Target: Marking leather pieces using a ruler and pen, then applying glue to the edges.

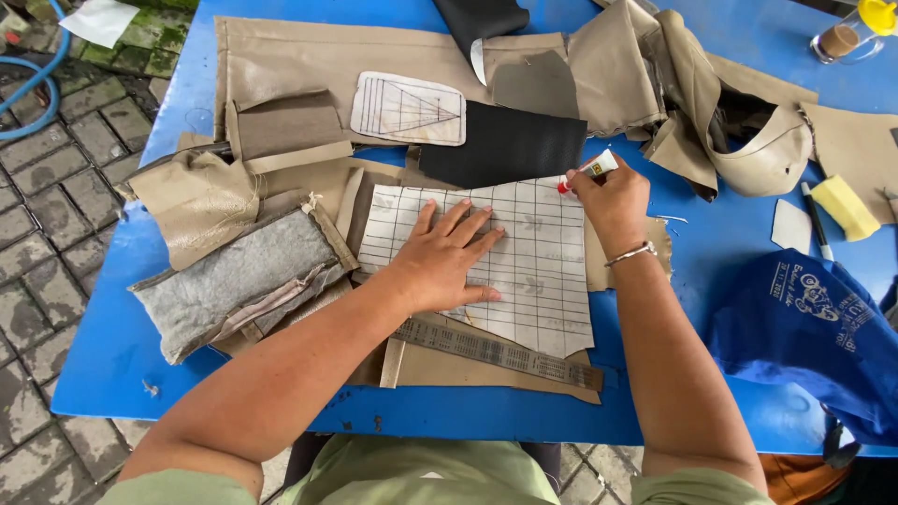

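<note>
While pressed flat by the left hand, fingers spread, lies a white gridded pattern sheet mid-surface, over tan leather pieces. At its top right corner, right hand, grip clamped on a small white glue tube with red tip. Just above, a black leather piece and a smaller lined pattern. Left, grey felt padding. Beneath everything, the blue surface; far right, yellow sponge, blue printed bag. Beyond the left edge, mossy paving stones.
</note>
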